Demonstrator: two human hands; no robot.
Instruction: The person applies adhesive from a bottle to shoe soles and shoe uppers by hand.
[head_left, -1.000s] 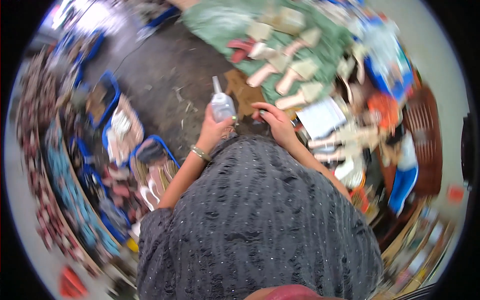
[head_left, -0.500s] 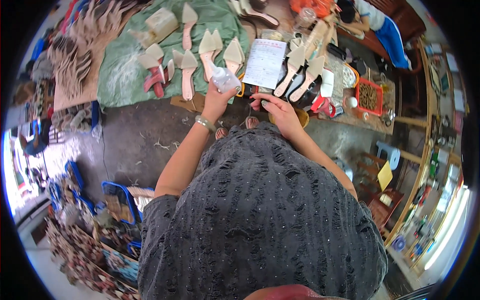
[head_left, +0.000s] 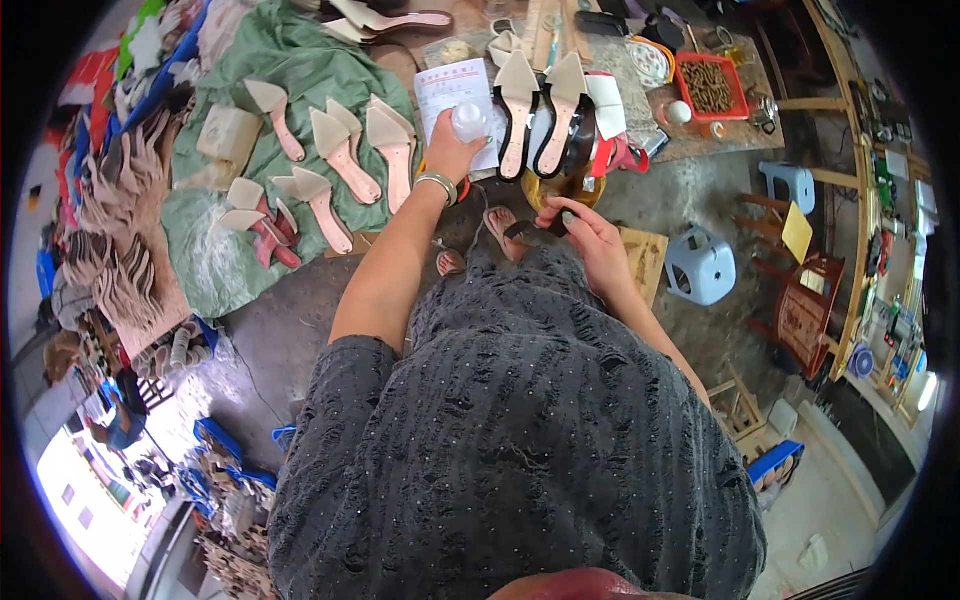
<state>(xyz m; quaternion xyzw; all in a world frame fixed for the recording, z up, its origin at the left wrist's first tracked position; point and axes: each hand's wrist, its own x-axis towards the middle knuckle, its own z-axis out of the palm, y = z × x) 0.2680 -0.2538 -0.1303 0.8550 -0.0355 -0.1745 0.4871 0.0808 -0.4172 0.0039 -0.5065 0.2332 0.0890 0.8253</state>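
Note:
My left hand (head_left: 455, 152) grips a clear plastic squeeze bottle (head_left: 470, 122) above the printed paper sheet (head_left: 446, 90) on the bench. Lower and nearer my body, my right hand (head_left: 592, 242) is closed, its fingertips pinching a small dark strip (head_left: 522, 230) whose kind is unclear. Two black-edged shoes (head_left: 517, 130) with cream pointed uppers stand just right of the paper. To the left, several cream-and-pink shoes (head_left: 345, 160) lie on a green cloth (head_left: 260, 55).
A yellow bucket (head_left: 540, 193) stands below the bench edge. Right of it are a wooden stool (head_left: 645, 258) and a light blue stool (head_left: 702, 266). A red basket of small brown pieces (head_left: 738, 70) sits at the bench's right. A whitish jug (head_left: 228, 132) lies on the cloth.
The view has turned, shifting the bench leftward in it. My left hand has carried the bottle over the paper. My right hand has come lower, with the dark strip now visible at its fingertips.

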